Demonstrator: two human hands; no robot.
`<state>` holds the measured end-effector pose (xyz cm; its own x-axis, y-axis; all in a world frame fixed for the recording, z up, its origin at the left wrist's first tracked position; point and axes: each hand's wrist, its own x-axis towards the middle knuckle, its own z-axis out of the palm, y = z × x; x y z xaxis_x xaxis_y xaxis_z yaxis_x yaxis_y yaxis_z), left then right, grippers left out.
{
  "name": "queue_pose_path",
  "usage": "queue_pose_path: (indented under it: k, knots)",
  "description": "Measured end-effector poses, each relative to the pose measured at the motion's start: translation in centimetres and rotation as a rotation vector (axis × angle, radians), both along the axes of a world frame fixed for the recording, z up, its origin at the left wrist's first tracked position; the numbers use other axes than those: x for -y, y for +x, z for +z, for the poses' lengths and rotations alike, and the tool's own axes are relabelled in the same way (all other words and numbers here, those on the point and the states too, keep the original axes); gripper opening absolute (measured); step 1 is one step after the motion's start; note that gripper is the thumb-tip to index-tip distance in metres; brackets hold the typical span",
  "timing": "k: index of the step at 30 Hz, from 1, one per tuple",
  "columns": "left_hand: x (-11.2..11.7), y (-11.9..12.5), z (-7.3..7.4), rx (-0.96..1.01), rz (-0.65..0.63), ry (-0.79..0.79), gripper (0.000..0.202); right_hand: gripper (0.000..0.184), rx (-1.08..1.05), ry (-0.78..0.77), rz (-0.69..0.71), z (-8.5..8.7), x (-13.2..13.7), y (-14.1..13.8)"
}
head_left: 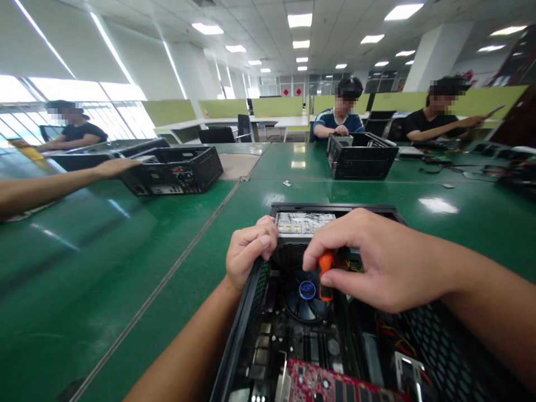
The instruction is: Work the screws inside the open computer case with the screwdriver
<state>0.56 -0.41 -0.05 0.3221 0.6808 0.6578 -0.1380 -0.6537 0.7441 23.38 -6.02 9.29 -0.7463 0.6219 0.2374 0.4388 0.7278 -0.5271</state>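
Observation:
An open black computer case (237, 335) lies in front of me on the green table. My left hand (250, 248) is closed round its upper left edge, beside the labelled power supply (301, 222). Inside the case, my right hand (377, 262) grips the orange and black handle of a screwdriver (326, 279). The handle points down by the CPU fan (297, 310) with its blue hub; the screwdriver's tip is hidden. Nearer to me a red circuit card (330, 382) sits on the motherboard, and coloured wires (393, 335) run along the right.
At left, another person's hand (119, 166) rests on a second black case (171, 173). Across the table a person (341, 120) handles a third case (362, 162). A person at right (439, 123) holds a flat part near cables (456, 167). A small white piece (287, 183) lies mid-table.

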Motion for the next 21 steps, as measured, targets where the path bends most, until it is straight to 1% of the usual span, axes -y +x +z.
queue_pose_path:
  k: [2, 5, 8, 10, 12, 15, 18, 21]
  knots:
    - [0.0, 0.0, 0.1, -0.011, 0.013, -0.005, 0.046, 0.009, -0.008, 0.016, -0.003, -0.2, -0.2, -0.1]
    - [0.0, 0.0, 0.1, -0.018, 0.025, -0.01, 0.047, 0.02, -0.041, 0.017, 0.021, -0.4, -0.4, -0.1]
    - [0.0, -0.1, 0.1, -0.016, 0.024, -0.012, 0.047, 0.018, -0.047, 0.009, 0.044, -0.4, -0.4, -0.1]
    - [0.0, -0.1, 0.0, -0.014, 0.02, -0.014, 0.047, 0.024, -0.028, -0.001, 0.035, -0.3, -0.3, -0.1]
    - [-0.1, -0.1, -0.2, -0.008, 0.017, -0.014, 0.047, 0.034, -0.009, -0.047, 0.023, -0.3, -0.2, 0.0]
    - [-0.1, -0.1, -0.2, -0.005, 0.011, -0.005, 0.047, 0.035, -0.033, -0.087, 0.035, -0.4, -0.3, 0.0]
    - [0.0, -0.1, -0.2, 0.007, 0.015, 0.005, 0.047, 0.032, -0.158, 0.005, 0.021, -0.8, -0.3, -0.6]
    - [0.1, -0.1, -0.1, -0.014, 0.047, -0.038, 0.048, 0.032, -0.264, 0.102, -0.002, -1.2, 0.1, -1.7]
